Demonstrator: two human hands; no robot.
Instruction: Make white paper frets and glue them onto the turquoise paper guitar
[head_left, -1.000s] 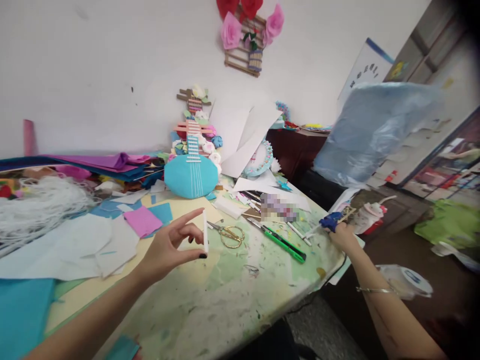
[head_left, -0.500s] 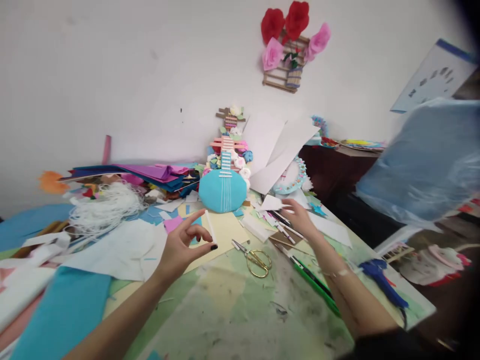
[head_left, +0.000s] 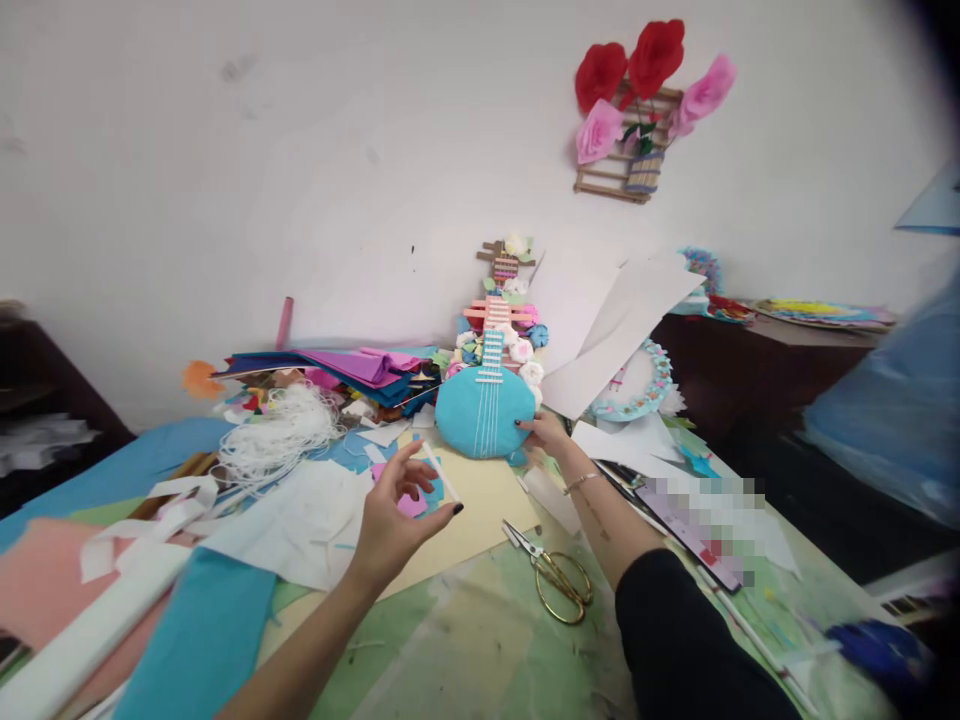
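Pinched end to end between thumb and forefinger, a thin white strip point(head_left: 440, 472) hangs above the counter point(head_left: 442, 640) in the person's left grip point(head_left: 391, 525). Its long axis slants, the upper end at the forefinger and tipping away to the left, the lower end at the thumb.

The right grip point(head_left: 549, 436) is at the right edge of a blue lute point(head_left: 459, 415), a dark-nailed fingertip on its front; I can't tell whether the hidden fingers are closed round it. The lute stands upright at the back of the counter, neck straight up, round body low, strings facing us.

Green and yellow stains cover the counter's near part, where gold scissors point(head_left: 553, 575) point away and leftward. White cord point(head_left: 281, 435) lies tangled to the left. Paper flowers point(head_left: 600, 78) hang on the pale wall point(head_left: 300, 150).
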